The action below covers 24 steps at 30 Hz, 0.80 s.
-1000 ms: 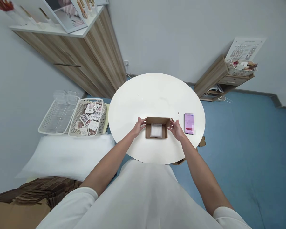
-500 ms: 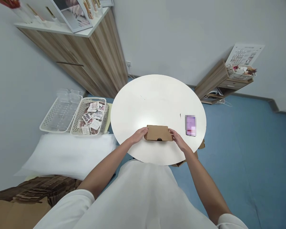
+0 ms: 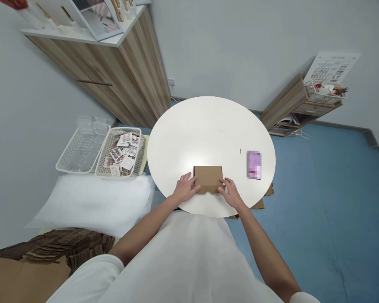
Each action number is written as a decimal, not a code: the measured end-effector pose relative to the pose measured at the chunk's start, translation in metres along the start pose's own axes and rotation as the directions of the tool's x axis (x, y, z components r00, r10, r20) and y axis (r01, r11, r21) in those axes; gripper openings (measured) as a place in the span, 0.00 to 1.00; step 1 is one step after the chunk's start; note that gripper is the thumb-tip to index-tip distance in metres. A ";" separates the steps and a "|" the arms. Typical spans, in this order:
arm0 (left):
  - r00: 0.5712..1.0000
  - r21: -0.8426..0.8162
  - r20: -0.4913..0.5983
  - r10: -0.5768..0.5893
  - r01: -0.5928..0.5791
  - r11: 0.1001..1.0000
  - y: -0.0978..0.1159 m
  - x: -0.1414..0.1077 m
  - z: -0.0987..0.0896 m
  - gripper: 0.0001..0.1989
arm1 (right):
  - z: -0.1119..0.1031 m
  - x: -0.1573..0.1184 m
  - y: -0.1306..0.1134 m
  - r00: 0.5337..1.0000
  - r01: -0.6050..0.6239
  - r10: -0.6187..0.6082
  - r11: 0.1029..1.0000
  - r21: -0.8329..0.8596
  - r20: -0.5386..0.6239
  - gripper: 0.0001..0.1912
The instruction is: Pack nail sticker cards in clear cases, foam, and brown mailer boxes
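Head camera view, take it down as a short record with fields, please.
Surface: rounded white table
Main item: brown rectangular cardboard box, lid down, contents hidden
Left hand: touching the box's left side
Right hand: touching the box's right side, near its front corner
Also on table: purple rectangular item, pixelated, to the right
Left of table: white perforated plastic basket of printed cards
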<state>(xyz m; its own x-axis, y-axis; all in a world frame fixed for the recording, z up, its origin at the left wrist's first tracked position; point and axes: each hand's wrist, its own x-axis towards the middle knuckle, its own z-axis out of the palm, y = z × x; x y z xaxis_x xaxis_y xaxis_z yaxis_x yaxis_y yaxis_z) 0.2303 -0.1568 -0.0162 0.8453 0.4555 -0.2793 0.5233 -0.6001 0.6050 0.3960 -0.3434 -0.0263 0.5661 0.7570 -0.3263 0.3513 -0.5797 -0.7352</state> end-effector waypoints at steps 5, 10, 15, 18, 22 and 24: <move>1.000 0.093 -0.018 0.007 -0.005 0.996 -0.002 0.003 0.006 0.25 | 0.005 -0.003 0.005 0.999 -0.039 0.042 0.996 -0.082 0.031 0.29; 0.999 0.090 -0.035 -0.007 0.010 0.996 -0.004 0.003 0.011 0.27 | 0.008 -0.003 0.007 1.000 -0.006 0.008 0.990 -0.139 0.014 0.28; 0.998 -0.030 -0.059 -0.016 0.014 0.999 -0.010 -0.006 0.015 0.32 | 0.008 -0.009 0.009 0.999 0.037 -0.043 0.977 -0.212 -0.027 0.31; 0.999 -0.102 -0.032 -0.010 0.007 0.995 -0.012 -0.012 0.016 0.35 | 0.008 -0.013 0.009 0.997 0.061 -0.069 0.971 -0.230 -0.023 0.31; 1.000 -0.194 -0.005 0.003 -0.004 0.981 -0.012 -0.014 0.017 0.37 | 0.009 -0.015 0.005 0.996 0.090 -0.087 0.971 -0.224 0.024 0.32; 1.000 -0.238 -0.014 0.002 -0.006 0.971 -0.011 -0.015 0.016 0.39 | 0.009 -0.016 0.003 0.996 0.082 -0.077 0.981 -0.176 0.035 0.33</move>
<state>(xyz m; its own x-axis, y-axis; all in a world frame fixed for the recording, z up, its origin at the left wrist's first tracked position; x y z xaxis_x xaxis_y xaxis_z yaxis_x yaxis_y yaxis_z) 0.2135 -0.1670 -0.0307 0.8451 0.4629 -0.2676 0.4777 -0.4286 0.7669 0.3818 -0.3543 -0.0284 0.5108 0.8094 -0.2896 0.5221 -0.5598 -0.6435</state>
